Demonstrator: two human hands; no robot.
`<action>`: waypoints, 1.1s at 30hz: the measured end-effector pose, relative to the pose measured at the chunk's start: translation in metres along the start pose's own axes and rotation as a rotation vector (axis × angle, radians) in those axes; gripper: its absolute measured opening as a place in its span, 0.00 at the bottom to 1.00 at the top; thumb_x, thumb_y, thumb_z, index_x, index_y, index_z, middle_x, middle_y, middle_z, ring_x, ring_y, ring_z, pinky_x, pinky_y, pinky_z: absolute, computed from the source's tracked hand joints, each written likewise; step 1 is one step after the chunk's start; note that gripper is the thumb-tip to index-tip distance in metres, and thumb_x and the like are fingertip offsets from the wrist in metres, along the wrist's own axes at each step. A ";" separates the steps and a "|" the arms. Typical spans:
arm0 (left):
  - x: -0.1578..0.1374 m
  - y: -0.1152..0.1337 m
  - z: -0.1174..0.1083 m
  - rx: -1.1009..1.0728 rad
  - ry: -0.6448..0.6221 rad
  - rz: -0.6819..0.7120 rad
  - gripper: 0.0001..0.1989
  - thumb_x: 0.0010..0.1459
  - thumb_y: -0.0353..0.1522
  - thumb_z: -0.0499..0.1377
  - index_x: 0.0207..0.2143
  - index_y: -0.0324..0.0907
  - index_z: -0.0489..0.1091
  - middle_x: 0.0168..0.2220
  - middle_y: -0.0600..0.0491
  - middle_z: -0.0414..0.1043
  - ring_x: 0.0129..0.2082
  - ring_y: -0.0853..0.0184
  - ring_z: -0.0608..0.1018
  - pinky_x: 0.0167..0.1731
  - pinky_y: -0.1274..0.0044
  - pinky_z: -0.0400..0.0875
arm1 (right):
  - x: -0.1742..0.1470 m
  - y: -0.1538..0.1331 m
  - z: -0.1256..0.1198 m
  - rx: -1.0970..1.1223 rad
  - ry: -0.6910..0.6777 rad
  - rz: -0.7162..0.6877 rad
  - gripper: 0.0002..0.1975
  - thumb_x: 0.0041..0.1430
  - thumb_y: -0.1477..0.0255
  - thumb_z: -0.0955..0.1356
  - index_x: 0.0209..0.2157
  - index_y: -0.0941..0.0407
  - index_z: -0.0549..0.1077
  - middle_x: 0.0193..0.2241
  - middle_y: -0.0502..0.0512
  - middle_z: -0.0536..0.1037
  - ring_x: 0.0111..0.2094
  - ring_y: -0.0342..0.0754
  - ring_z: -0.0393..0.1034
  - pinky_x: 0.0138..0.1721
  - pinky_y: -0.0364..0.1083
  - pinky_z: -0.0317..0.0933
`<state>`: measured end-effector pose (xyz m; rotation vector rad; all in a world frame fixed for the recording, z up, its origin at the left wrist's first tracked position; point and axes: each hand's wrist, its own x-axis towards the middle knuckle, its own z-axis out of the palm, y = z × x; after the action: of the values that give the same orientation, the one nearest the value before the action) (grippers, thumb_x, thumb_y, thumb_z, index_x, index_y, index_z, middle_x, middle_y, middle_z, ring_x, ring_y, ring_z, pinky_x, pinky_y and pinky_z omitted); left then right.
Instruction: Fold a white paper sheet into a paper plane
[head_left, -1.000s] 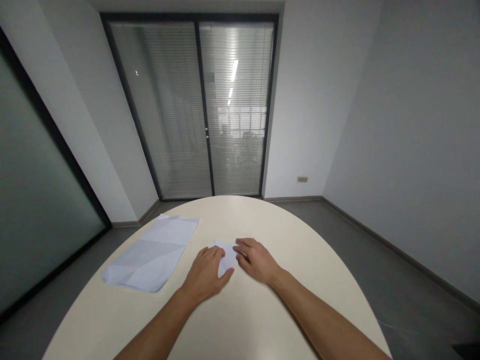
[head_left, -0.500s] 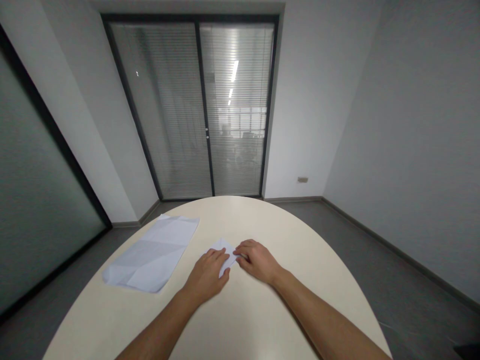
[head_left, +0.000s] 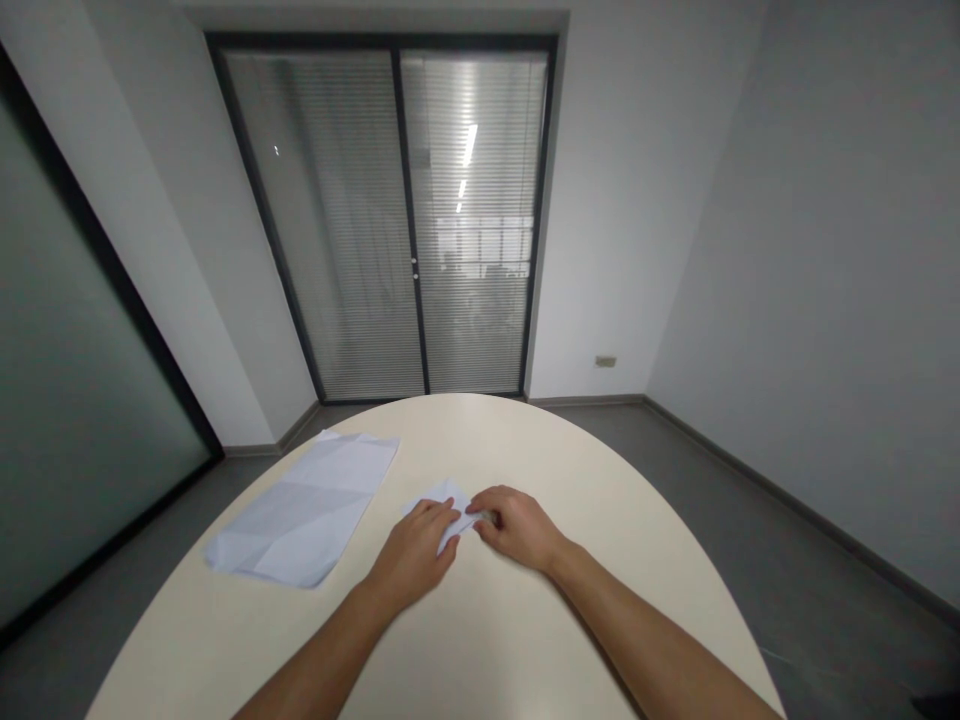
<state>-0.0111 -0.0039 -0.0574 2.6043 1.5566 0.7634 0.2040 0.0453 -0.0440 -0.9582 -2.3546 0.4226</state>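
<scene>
A small folded piece of white paper lies on the round table in front of me, partly covered by my fingers. Across its left side rests my left hand, fingers stretched flat over it and the thumb apart at its near edge. My right hand has curled fingers, with the thumb and index finger closed on the paper's right corner. Exactly how the paper is folded under my hands cannot be made out.
A large creased sheet of white paper lies on the left part of the pale round table. Beyond the table are glass doors with blinds and white walls. A wall socket sits low on the far wall.
My right thumb has drawn slightly away from the index finger's base, leaving a wider gap in the hand. My left hand stays almost still on the folded paper.
</scene>
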 end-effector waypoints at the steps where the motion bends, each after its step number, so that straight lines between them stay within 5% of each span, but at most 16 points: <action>1: 0.000 0.000 0.000 -0.011 0.005 -0.001 0.17 0.61 0.27 0.56 0.52 0.41 0.71 0.54 0.46 0.74 0.53 0.58 0.74 0.55 0.65 0.71 | 0.000 0.001 0.000 0.008 0.000 0.006 0.13 0.59 0.74 0.68 0.46 0.51 0.78 0.46 0.51 0.81 0.47 0.49 0.73 0.51 0.46 0.64; 12: -0.002 -0.002 0.000 -0.099 0.033 0.013 0.15 0.64 0.30 0.56 0.52 0.43 0.71 0.52 0.48 0.75 0.53 0.61 0.75 0.56 0.67 0.70 | 0.001 -0.001 -0.004 -0.031 0.028 -0.061 0.09 0.67 0.67 0.66 0.42 0.53 0.77 0.42 0.54 0.80 0.45 0.49 0.72 0.48 0.46 0.63; 20: 0.004 -0.001 -0.007 0.072 0.098 -0.024 0.13 0.63 0.25 0.57 0.46 0.46 0.77 0.39 0.52 0.78 0.41 0.61 0.78 0.43 0.69 0.75 | 0.000 -0.004 -0.005 -0.044 0.038 -0.081 0.08 0.66 0.69 0.66 0.44 0.53 0.75 0.42 0.55 0.79 0.45 0.49 0.72 0.48 0.47 0.63; 26: 0.004 -0.004 -0.008 0.016 0.213 0.063 0.12 0.62 0.26 0.59 0.45 0.47 0.77 0.41 0.53 0.80 0.41 0.62 0.79 0.43 0.69 0.75 | 0.002 0.000 -0.004 -0.086 0.046 -0.110 0.09 0.63 0.73 0.68 0.45 0.54 0.74 0.43 0.55 0.79 0.47 0.50 0.71 0.49 0.48 0.62; 33: 0.004 -0.005 -0.006 -0.068 0.327 -0.009 0.10 0.67 0.31 0.53 0.43 0.45 0.75 0.40 0.52 0.80 0.41 0.63 0.79 0.44 0.70 0.73 | 0.004 0.006 -0.004 -0.154 0.095 0.022 0.10 0.69 0.69 0.62 0.44 0.54 0.75 0.40 0.55 0.80 0.43 0.50 0.73 0.47 0.48 0.62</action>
<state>-0.0160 0.0008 -0.0518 2.5200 1.5760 1.2718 0.2071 0.0521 -0.0425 -1.0521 -2.3183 0.2013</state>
